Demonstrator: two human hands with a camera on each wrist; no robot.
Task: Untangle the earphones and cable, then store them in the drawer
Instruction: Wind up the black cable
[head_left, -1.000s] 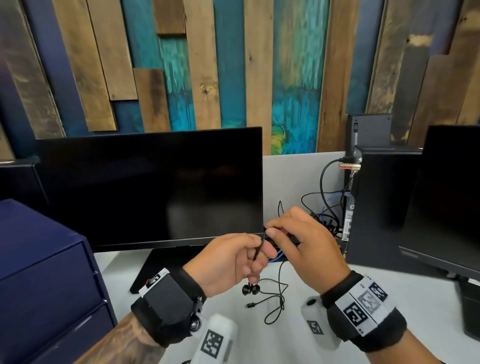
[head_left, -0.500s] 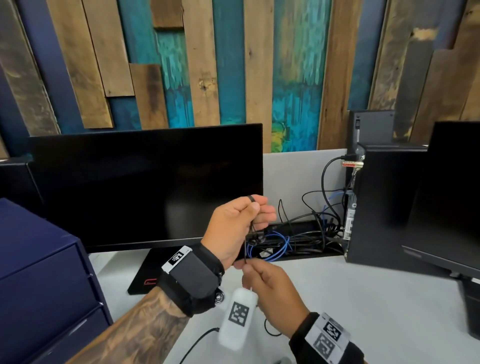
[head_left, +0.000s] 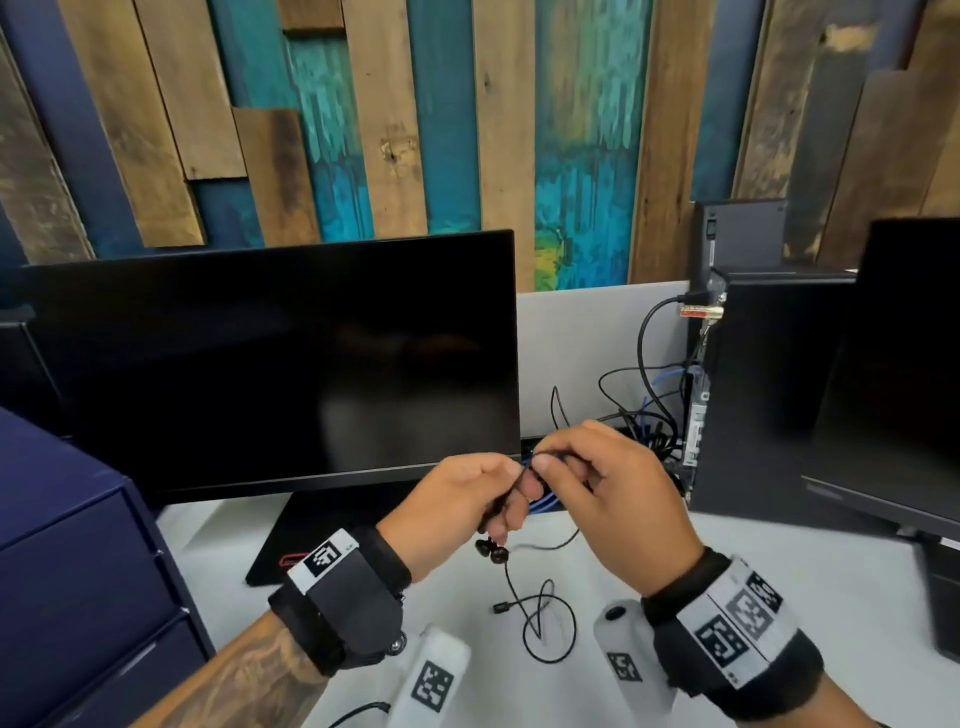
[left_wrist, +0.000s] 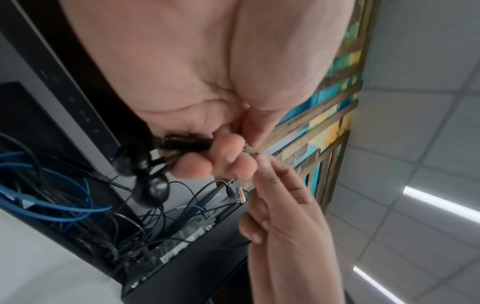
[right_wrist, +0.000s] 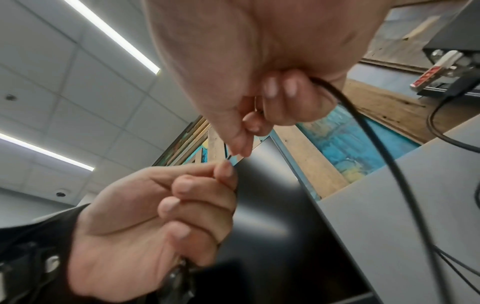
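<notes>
Both hands pinch the earphones above the desk

The left hand (head_left: 457, 506) grips the bunched earphones (head_left: 492, 551), buds dangling below its fingers; the right hand (head_left: 618, 499) pinches the cord beside it, the rest trailing onto the desk (head_left: 779, 597).

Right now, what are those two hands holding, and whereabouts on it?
The left hand grips the bunched earphones by their wire just above the buds; the right hand pinches the same wire beside it.

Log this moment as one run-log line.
stage: winding/untangling | left hand: grips bundled earphones, buds hang below | right hand: pinches cable at left fingers | cable tail: on desk | drawer: shut
</notes>
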